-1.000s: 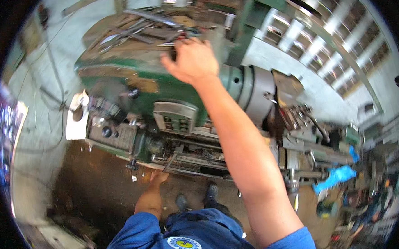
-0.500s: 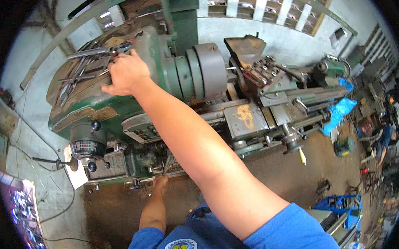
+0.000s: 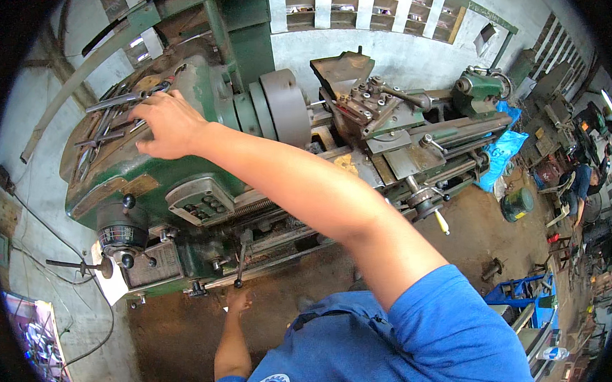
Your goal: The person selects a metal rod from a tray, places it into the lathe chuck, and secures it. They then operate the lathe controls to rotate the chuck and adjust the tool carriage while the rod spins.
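Head view, only one marked now.

R hand (image 3: 167, 123) reaches far-left onto the top of the green lathe headstock (image 3: 180, 171). Palm down, fingers spread over the loose wrenches (image 3: 111, 104) lying there. It touches them, but whether the fingers have closed on one: cannot tell, underside hidden. The flat top likely serves as a tool shelf, handy to the chuck (image 3: 284, 108). Wrench count: several long chrome ones fanned out, at least 4; overlap prevents an exact no.

L hand (image 3: 237, 302) hangs low, near side, just under the lathe's front, fingers loosely curled, grasping nothing visible. Nearest thing: a black-knobbed lever (image 3: 240, 262) just above it, not touching.

Counts: 1 lathe, 1 chuck, 1 tool post (image 3: 363, 98) on the carriage right of the chuck, 1 tailstock (image 3: 477, 85) far right. Black knobs on the front-left panel: 3 clear ones.

Floor, right: 1 blue sack (image 3: 501, 156) leaning at the bed end, 1 dark green bucket (image 3: 518, 204) well apart from the lathe, 1 blue crate (image 3: 526, 297) near-right. Another person sits far right, hands not readable.
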Demonstrator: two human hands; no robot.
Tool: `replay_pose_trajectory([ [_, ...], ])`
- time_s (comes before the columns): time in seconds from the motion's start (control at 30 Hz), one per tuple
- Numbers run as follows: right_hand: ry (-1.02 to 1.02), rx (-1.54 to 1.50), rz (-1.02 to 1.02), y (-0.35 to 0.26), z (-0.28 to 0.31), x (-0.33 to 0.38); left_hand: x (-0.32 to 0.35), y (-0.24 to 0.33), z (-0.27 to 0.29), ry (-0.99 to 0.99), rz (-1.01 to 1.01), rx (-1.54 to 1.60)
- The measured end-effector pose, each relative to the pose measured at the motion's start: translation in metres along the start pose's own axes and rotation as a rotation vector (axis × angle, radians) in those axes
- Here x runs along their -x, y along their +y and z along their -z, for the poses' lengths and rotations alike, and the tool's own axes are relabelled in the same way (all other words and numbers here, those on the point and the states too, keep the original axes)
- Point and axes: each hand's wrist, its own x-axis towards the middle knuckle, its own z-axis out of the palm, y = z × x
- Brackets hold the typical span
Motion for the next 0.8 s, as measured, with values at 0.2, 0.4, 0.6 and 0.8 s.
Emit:
replay_pose_trajectory([
  [0.2, -0.23, -0.223, 0.038, -0.078, 0.097, 0.063, -0.009, -0.033, -0.049, -0.582, 0.322, -0.336],
  [0.4, -0.531, -0.381, -0.014, -0.046, 0.226, 0.205, 0.058, 0.093, -0.237, -1.001, -0.202, -0.273],
  [0.6, -0.366, -0.315, -0.794, 0.015, 0.349, 0.372, 0.111, 0.165, -0.372, -0.656, -0.033, -0.228],
  [0.8, -0.103, 0.091, -1.232, 0.043, 0.362, 0.482, 0.125, 0.157, -0.476, -0.432, -0.056, -0.402],
])
